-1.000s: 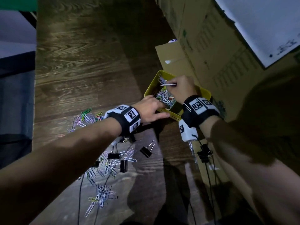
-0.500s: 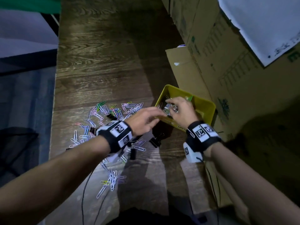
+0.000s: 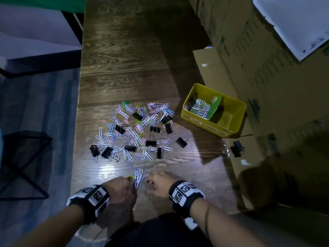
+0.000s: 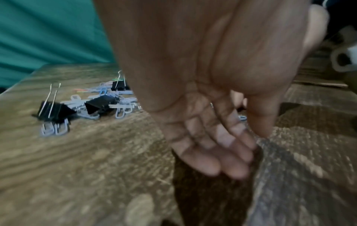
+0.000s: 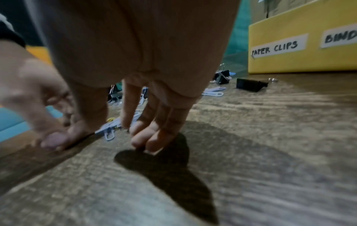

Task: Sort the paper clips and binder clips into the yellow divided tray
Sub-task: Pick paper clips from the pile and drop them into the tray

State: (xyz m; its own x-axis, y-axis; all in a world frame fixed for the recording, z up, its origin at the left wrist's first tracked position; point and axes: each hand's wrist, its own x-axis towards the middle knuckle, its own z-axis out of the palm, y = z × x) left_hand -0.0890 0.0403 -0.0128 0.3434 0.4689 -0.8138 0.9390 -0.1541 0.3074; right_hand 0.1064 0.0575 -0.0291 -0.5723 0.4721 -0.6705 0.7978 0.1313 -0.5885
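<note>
At the near table edge, the left hand (image 3: 119, 188) and right hand (image 3: 159, 184) flank a small bunch of paper clips (image 3: 138, 177), fingers loosely curled, grasping nothing visible. Only the right wrist view reads the yellow divided tray (image 5: 301, 64) labels; only the head view shows paper clips in its left compartment, and binder clips (image 3: 153, 128) scattered between.

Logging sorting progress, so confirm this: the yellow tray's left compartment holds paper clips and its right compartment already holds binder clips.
Not quite. In the head view the yellow tray has paper clips in its left compartment, but the right compartment, past the green divider, shows only bare yellow floor. The binder clips lie on the table.
</note>
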